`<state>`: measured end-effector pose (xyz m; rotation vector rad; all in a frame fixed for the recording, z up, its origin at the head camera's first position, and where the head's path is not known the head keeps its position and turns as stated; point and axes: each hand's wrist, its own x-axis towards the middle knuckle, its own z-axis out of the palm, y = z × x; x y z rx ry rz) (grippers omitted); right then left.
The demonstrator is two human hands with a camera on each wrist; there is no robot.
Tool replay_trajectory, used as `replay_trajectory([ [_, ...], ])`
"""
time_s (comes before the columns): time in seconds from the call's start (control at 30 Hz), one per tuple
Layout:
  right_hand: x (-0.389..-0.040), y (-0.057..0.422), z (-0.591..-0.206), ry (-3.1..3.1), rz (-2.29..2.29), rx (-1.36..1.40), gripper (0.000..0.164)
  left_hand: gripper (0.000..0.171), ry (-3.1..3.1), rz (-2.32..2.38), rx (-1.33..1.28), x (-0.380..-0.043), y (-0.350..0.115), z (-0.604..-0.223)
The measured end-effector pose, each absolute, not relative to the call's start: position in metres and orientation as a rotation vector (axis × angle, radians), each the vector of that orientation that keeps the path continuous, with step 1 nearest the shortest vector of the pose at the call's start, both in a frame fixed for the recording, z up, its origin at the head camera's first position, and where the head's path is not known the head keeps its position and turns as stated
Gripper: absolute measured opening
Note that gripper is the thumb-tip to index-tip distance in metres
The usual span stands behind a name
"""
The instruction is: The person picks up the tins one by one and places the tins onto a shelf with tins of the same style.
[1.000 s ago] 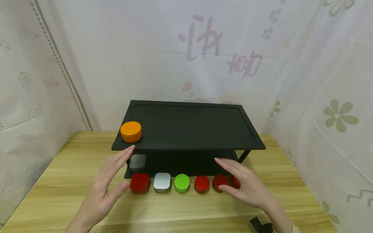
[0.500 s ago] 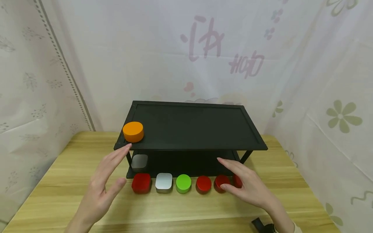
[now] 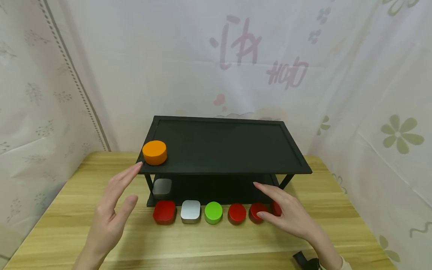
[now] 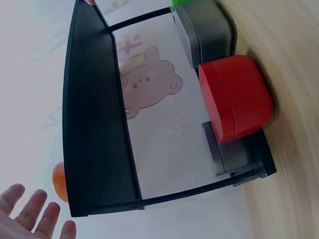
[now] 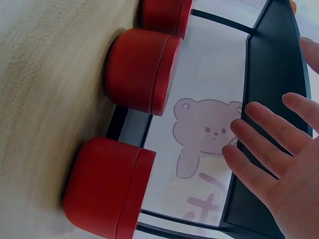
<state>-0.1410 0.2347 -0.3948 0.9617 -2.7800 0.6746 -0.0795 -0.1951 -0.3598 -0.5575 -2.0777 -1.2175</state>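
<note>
My left hand [image 3: 107, 215] hovers left of the rack with fingers extended, its fingertips near the front left corner of the top shelf. An orange round tin [image 3: 155, 153] stands on that shelf. Below it, a grey square tin [image 3: 162, 188] sits on the lower shelf. Along the rack's front is a row of tins on the table: a red square tin [image 3: 164, 212], a silver square tin [image 3: 190, 211], a green round tin [image 3: 213, 212] and several red tins [image 3: 237, 213]. My right hand [image 3: 288, 213], fingers spread, is over the row's right end, partly hiding the last red tins. Neither hand holds anything.
The black two-tier rack [image 3: 222, 148] stands at the back of the wooden table [image 3: 189, 245]. White patterned cloth [image 3: 135, 67] hangs behind and at both sides. A black strap-like object [image 3: 305, 261] lies by the right wrist.
My left hand has drawn left, away from the red square tin and the orange tin. The right hand has stayed almost still. The head view has shifted slightly; the tins have not moved.
</note>
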Motion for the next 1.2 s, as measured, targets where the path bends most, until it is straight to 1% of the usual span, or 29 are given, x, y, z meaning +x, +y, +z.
replay_trajectory([
  [0.3, -0.142, 0.240, -0.395, -2.823, 0.652, 0.920, 0.069, 0.046, -2.067, -1.277, -0.461, -0.094, -0.201, -0.365],
  [0.57, -0.143, 0.241, -0.396, -2.824, 0.652, 0.923, 0.069, 0.047, -2.178, -1.412, -0.185, -0.099, -0.205, -0.366],
  [0.87, -0.145, 0.239, -0.397, -2.832, 0.671, 0.924, 0.070, 0.043, -2.208, -1.556, -0.014, -0.106, -0.213, -0.374],
  [1.0, -0.146, 0.239, -0.399, -2.833, 0.682, 0.931, 0.069, 0.044, -2.197, -1.658, 0.003, -0.108, -0.216, -0.376],
  [1.2, -0.149, 0.239, -0.405, -2.837, 0.732, 0.934, 0.067, 0.046, -2.201, -1.735, -0.044, -0.114, -0.219, -0.379],
])
